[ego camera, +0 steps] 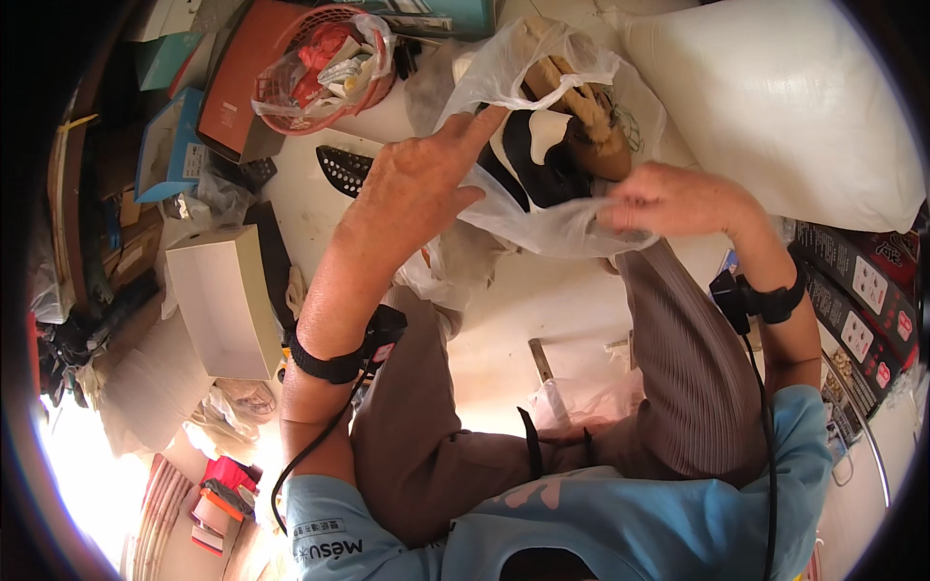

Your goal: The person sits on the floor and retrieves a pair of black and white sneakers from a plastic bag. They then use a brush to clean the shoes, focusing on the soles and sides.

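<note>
A translucent plastic bag [501,76] lies spread open in front of me, with its mouth towards me. Inside are a black-and-white shoe [538,156] and a brown shoe with a furry lining [610,149]. My left hand [421,171] is at the bag's left side; its index finger reaches to the rim and the thumb stands apart. Whether its other fingers grip the plastic is hidden. Blurred, my right hand [676,200] pinches the near right rim between fingertips and thumb. Black bands with small devices circle both forearms.
A red plastic basket [370,98] with a bag liner holds wrappers. Left of me stand an open pale box [225,309], a blue box [174,156] and a reddish-brown box [232,94]. A perforated black shoe [341,171] lies beyond. A large white sack [770,109] and printed black boxes [857,305] fill the right.
</note>
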Demonstrator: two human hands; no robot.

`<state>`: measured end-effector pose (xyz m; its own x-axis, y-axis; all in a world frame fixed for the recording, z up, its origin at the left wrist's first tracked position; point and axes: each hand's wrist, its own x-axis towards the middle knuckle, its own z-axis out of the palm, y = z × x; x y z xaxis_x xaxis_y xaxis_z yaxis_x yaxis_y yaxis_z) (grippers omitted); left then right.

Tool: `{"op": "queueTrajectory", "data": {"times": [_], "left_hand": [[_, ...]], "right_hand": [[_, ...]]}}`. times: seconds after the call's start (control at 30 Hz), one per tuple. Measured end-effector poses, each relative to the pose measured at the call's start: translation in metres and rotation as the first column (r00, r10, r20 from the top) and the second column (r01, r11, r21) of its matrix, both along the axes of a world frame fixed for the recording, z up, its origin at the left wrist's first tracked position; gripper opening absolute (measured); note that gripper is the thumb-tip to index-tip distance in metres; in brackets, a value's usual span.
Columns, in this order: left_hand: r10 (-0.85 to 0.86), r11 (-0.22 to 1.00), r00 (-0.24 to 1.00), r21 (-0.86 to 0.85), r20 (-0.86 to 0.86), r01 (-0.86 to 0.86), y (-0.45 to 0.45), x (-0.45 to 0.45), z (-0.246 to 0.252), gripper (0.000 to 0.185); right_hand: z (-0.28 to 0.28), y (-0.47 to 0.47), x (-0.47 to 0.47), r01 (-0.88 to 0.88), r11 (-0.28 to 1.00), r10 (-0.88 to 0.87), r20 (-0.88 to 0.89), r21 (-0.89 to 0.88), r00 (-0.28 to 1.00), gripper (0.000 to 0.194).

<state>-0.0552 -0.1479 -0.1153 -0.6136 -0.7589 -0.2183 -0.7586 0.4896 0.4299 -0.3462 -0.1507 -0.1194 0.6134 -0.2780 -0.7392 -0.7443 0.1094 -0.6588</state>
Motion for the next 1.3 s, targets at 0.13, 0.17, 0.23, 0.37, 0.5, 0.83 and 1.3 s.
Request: {"op": "queueTrajectory", "data": {"times": [0.13, 0.17, 0.23, 0.37, 0.5, 0.83, 1.3], "left_hand": [[-0.007, 1.0, 0.996, 0.023, -0.085, 0.009, 0.003, 0.0, 0.001, 0.074], [-0.023, 0.999, 0.996, 0.043, -0.091, 0.027, 0.003, 0.0, 0.001, 0.071], [-0.052, 0.995, 0.994, 0.085, -0.1, 0.061, 0.005, 0.001, 0.002, 0.064], [-0.12, 0.959, 0.989, 0.248, -0.084, 0.137, 0.012, 0.003, 0.005, 0.048], [-0.231, 0.871, 0.966, 0.417, -0.118, 0.259, 0.023, -0.005, 0.006, 0.035], [-0.22, 0.764, 0.967, 0.594, -0.128, 0.253, 0.026, -0.005, 0.008, 0.04], [-0.19, 0.772, 0.96, 0.573, -0.205, 0.275, 0.032, 0.005, 0.013, 0.045]], "right_hand": [[-0.012, -0.008, -0.009, 0.312, 0.944, -0.305, -0.08, 0.107, 0.949, 0.064], [-0.016, -0.009, -0.01, 0.365, 0.925, -0.359, -0.078, 0.104, 0.93, 0.063], [-0.03, -0.004, 0.001, 0.232, 0.949, -0.235, 0.011, -0.213, 0.972, 0.059], [-0.046, 0.002, 0.017, 0.116, 0.914, -0.135, -0.02, -0.389, 0.991, 0.049], [-0.05, -0.001, 0.029, 0.248, 0.889, -0.275, -0.016, -0.386, 0.961, 0.044], [-0.071, -0.004, 0.042, 0.204, 0.819, -0.229, 0.02, -0.537, 0.973, 0.027], [0.021, -0.016, -0.061, 0.882, 0.466, -0.614, 0.692, -0.072, 0.38, 0.046]]}}
